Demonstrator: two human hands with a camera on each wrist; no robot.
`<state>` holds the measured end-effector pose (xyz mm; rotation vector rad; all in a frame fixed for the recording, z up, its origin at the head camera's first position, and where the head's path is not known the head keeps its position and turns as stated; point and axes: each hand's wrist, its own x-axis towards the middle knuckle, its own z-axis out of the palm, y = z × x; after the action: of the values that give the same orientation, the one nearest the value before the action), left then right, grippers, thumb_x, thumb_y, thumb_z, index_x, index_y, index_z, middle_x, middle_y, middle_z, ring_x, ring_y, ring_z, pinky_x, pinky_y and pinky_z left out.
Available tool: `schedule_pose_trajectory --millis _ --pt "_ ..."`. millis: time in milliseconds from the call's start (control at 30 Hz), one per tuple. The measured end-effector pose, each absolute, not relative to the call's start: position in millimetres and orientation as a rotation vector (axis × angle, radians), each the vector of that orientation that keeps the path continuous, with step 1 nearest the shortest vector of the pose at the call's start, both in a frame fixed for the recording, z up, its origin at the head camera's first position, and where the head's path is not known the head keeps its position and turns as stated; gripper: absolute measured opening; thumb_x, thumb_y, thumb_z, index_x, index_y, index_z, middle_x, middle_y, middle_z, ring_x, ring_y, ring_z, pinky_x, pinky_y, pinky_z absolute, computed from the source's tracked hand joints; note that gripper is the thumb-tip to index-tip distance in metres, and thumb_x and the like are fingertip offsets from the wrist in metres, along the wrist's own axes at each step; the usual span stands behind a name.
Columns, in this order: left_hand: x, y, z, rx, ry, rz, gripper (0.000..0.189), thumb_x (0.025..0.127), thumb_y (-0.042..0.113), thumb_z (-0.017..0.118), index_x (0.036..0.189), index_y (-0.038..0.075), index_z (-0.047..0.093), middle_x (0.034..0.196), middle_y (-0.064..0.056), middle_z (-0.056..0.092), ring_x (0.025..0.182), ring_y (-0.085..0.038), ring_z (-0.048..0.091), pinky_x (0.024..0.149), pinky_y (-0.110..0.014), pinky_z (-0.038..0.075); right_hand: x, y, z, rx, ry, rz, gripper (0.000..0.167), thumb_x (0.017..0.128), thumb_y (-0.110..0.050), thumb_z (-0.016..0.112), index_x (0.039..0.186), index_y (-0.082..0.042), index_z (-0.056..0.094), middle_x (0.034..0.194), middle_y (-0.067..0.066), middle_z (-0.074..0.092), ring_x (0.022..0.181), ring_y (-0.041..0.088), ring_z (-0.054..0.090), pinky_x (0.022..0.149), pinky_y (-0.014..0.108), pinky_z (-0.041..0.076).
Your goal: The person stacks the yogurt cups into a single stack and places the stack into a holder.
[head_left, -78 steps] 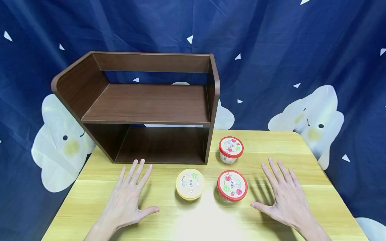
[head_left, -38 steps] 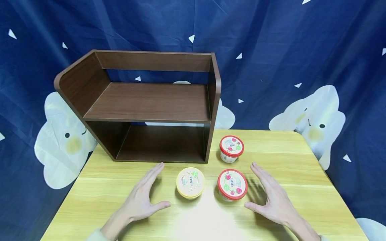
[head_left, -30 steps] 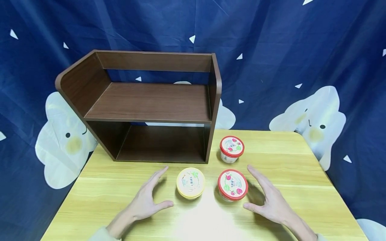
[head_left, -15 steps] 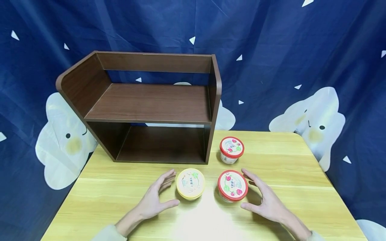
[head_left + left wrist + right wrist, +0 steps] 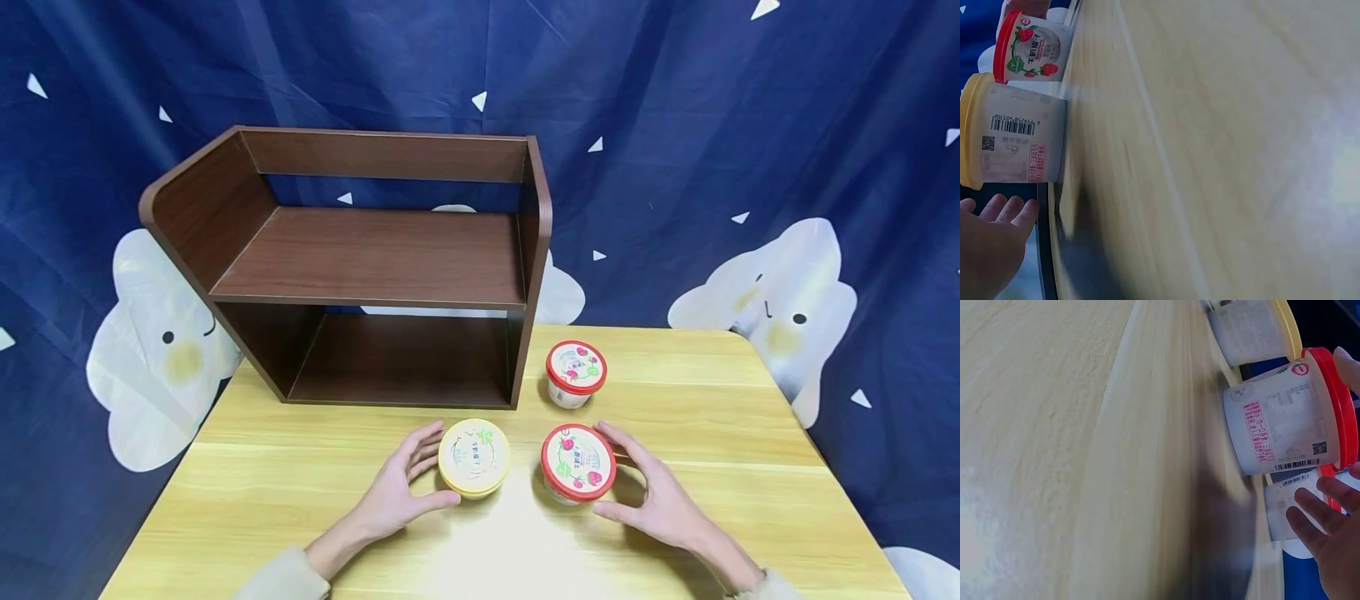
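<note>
A yellow-lidded tub (image 5: pixel 474 457) stands upright on the table, and my left hand (image 5: pixel 397 493) is at its left side with thumb and fingers spread. In the left wrist view a gap shows between the fingertips of that hand (image 5: pixel 994 240) and the tub. To the right, a red-lidded tub (image 5: pixel 578 462) with strawberry print stands upright. My right hand (image 5: pixel 660 498) curves loosely along its right side. In the right wrist view its fingers (image 5: pixel 1319 512) are extended below the tub; the thumb is near the lid, contact unclear. A second red-lidded tub (image 5: pixel 576 371) stands behind.
A dark brown two-tier shelf (image 5: pixel 367 258) stands at the back left of the wooden table (image 5: pixel 712 392). Behind it hangs a blue curtain (image 5: pixel 637 125) with cloud and triangle prints. Bright glare lies on the table's front middle.
Both hands have moved inward from wide apart, the left toward the yellow-lidded tub, the right toward the front red-lidded tub. Their fingers now come up beside the tubs. The tubs stay in place.
</note>
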<state>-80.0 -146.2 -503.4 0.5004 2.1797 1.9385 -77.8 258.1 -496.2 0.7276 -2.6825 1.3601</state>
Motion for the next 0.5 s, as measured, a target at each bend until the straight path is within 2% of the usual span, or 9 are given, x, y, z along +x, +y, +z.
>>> schedule_pose_trajectory --millis 167,300,500 --pt "-81.2 -142.1 -505.7 0.474 2.210 1.908 0.100 0.081 0.016 0.092 0.161 0.004 0.033 0.163 -0.018 0.045 0.139 0.000 0.050 0.116 -0.014 0.044 -78.3 257.4 -499.0 0.717 -2.701 1.344 0.101 0.077 -0.021 0.096 0.160 -0.006 0.041 0.153 0.012 0.058 0.130 -0.004 0.055 0.107 0.022 0.054" --pt "-81.9 -139.5 -506.4 0.462 2.226 1.891 0.100 0.080 0.017 0.093 0.161 0.008 0.035 0.161 -0.015 0.047 0.140 -0.005 0.052 0.116 -0.015 0.044 -78.7 255.7 -500.1 0.694 -2.723 1.346 0.100 0.077 -0.024 0.096 0.160 -0.010 0.041 0.153 0.011 0.059 0.130 -0.005 0.055 0.107 0.025 0.055" --pt "-83.8 -135.7 -506.3 0.435 2.235 1.870 0.099 0.079 0.018 0.094 0.160 0.011 0.037 0.160 -0.013 0.049 0.139 -0.010 0.053 0.117 -0.019 0.046 -79.7 253.7 -500.9 0.686 -2.709 1.378 0.099 0.077 -0.022 0.096 0.160 -0.017 0.042 0.151 0.010 0.061 0.130 -0.005 0.055 0.106 0.022 0.054"
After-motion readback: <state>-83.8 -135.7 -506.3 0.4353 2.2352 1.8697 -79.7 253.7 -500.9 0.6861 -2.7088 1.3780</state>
